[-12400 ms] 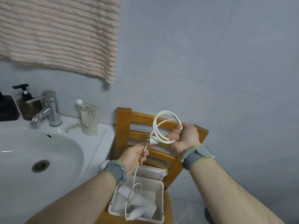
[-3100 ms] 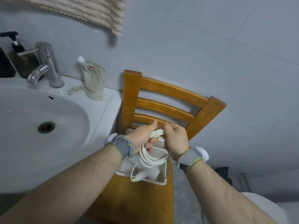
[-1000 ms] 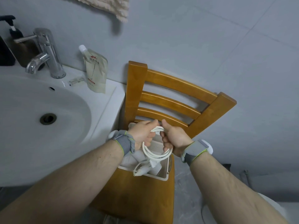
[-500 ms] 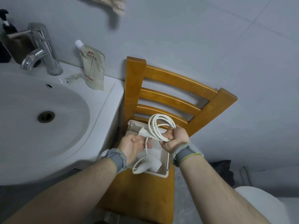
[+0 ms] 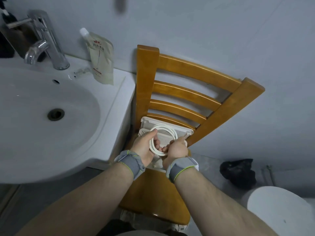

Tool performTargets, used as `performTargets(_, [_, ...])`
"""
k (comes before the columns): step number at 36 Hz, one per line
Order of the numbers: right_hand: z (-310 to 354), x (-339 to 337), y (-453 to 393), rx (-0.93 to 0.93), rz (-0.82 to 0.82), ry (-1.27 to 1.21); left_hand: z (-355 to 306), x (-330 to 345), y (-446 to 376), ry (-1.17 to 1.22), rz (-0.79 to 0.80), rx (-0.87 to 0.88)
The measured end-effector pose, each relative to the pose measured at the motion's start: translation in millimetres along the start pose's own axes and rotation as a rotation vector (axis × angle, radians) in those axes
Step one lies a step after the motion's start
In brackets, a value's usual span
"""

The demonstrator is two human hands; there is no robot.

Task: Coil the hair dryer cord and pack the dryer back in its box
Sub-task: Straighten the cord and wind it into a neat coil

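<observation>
Above the glossy orange wooden chair seat, we hold the smooth white round cord coil between both hands: our left hand curls its fingers through the loop, our right hand pinches its near edge. Beneath it sits the cream rectangular moulded box, against the slatted chair back. Beyond, leftward, a glazed white basin carries a soft pale spouted pouch.
</observation>
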State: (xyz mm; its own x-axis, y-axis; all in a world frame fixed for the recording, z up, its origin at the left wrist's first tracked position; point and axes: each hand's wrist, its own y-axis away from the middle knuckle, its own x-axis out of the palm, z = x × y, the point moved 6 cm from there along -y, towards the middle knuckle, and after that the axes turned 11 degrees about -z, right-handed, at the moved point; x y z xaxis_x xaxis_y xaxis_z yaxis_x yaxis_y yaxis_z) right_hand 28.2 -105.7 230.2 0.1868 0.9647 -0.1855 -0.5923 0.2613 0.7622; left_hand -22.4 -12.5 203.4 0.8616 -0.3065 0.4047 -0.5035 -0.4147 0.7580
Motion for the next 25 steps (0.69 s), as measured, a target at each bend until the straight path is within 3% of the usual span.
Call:
performTargets(3, [-0.3,-6.7,-10.4,-0.244,-0.034,0.11,1.0,-1.7,-1.8,0.017,0.02,-0.01])
performTargets(10, [-8.9,-14.7,-21.6,-0.441,-0.198,0.503,-0.6,-4.4,-5.5,-0.044,0.03,0.044])
performTargets(17, [6.3,-7.5,-24.8,-0.821,0.033,0.826,-18.0,-2.3,-12.5,-0.217,0.066,0.066])
performTargets(21, [29.8,-3.7,-2.3,-1.139,0.075,0.814,-15.3,-2.1,-15.9,-0.361,0.088,-0.113])
performTargets(25, [44.3,14.5,25.0,-1.465,0.292,1.024,-8.5,0.4,-15.6,-0.529,0.039,-0.136])
